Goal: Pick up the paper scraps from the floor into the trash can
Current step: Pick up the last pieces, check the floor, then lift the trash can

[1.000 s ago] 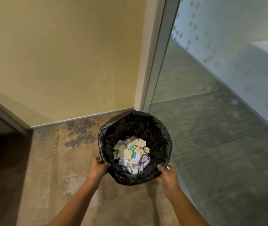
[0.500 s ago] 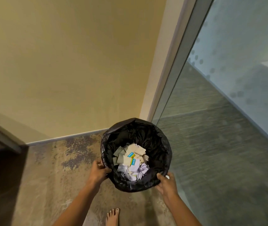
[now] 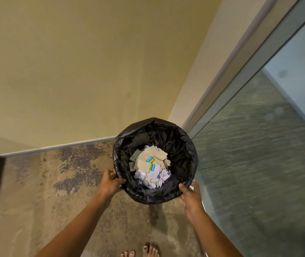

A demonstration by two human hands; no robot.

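A round trash can [image 3: 188,154] lined with a black plastic bag stands in the corner of the floor. Inside it lie several paper scraps [image 3: 150,167]: beige squares, crumpled white pieces and two bits with blue and yellow print. My left hand [image 3: 109,181] grips the can's rim on its near left side. My right hand [image 3: 190,198] holds the rim on its near right side. No scraps show on the visible floor.
A beige wall [image 3: 73,71] rises behind the can. A glass partition [image 3: 259,145] with a metal frame runs close along the can's right. The floor [image 3: 36,191] is mottled brown carpet. My bare toes [image 3: 144,252] show at the bottom edge. A dark opening lies at far left.
The view has tilted up and shifted, so the can sits lower and closer to the corner. Both hands keep their hold on the rim. My toes have come into view.
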